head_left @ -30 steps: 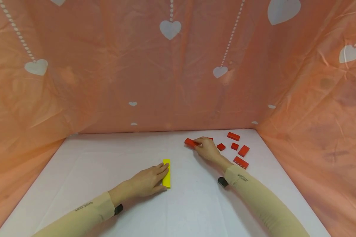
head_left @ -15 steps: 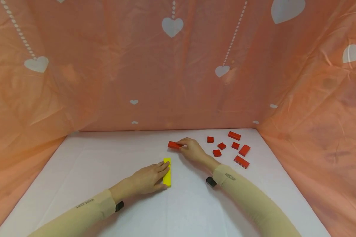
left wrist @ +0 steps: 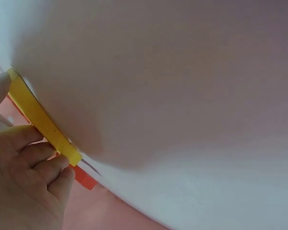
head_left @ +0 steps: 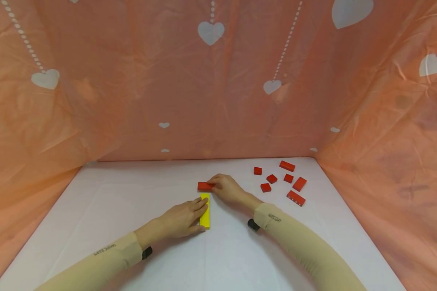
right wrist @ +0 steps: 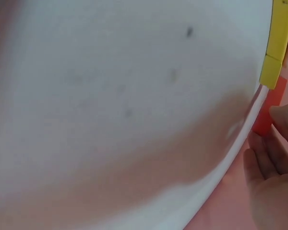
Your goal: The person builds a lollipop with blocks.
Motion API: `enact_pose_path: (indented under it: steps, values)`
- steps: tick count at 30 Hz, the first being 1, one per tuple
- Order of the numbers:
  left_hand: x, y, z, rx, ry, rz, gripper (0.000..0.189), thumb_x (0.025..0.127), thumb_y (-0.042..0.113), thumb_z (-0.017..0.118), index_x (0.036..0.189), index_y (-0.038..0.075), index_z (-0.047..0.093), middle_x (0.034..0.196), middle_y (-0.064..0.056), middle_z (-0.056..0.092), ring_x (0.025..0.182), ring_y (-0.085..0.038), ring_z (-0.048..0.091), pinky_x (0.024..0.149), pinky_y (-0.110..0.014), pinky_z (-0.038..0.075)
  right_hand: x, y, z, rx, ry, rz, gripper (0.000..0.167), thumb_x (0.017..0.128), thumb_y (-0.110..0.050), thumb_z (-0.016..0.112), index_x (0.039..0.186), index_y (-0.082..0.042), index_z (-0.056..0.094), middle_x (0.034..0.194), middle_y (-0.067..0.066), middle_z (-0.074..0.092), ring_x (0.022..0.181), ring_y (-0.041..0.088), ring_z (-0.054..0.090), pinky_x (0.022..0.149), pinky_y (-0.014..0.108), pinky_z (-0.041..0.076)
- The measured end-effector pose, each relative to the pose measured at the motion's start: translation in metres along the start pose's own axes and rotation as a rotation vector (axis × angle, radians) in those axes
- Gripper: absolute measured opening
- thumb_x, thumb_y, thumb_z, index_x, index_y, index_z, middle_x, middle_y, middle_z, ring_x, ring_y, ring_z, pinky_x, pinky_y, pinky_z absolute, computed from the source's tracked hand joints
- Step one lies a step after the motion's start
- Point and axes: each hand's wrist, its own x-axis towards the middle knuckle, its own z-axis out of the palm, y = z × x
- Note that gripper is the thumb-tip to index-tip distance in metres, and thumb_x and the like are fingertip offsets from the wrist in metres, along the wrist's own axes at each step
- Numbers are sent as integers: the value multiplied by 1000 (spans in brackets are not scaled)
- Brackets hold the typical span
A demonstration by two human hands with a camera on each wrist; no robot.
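Note:
My left hand [head_left: 183, 218] lies across a narrow yellow strip [head_left: 205, 220] on the white table, fingers over its top and thumb at its near end. A seam crosses this yellow strip [right wrist: 278, 36] near its far end in the right wrist view. Just beyond that end, my right hand [head_left: 228, 189] pinches a red rectangular block [head_left: 204, 186] by its right end. The red block lies crosswise to the yellow strip. Part of the red block [left wrist: 85, 178] shows behind the yellow strip in the left wrist view; fingers hide the rest.
Toward the back right of the white table [head_left: 138, 178] lie several loose red blocks: small cubes such as one red cube [head_left: 257, 171], and longer ones, including a red block with white dots [head_left: 296, 198]. An orange curtain [head_left: 149, 89] with hearts encloses the back and sides.
My right hand has carried the red block leftward and nearer, from the loose red blocks to the far end of the yellow strip. My left hand has stayed on the yellow strip.

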Motion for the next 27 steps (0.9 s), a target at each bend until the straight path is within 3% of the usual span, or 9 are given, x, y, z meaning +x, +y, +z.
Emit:
enact_pose_path:
  steps: [27]
  values:
    - [3, 0, -2, -1, -44, -17, 76, 100, 51, 65, 153, -1, 49, 163, -17, 41, 148, -36, 42, 116, -48, 43, -1, 1, 7, -37, -51, -24, 31, 99, -3, 68, 129, -2, 72, 127, 12, 70, 121, 28, 64, 109, 44, 50]
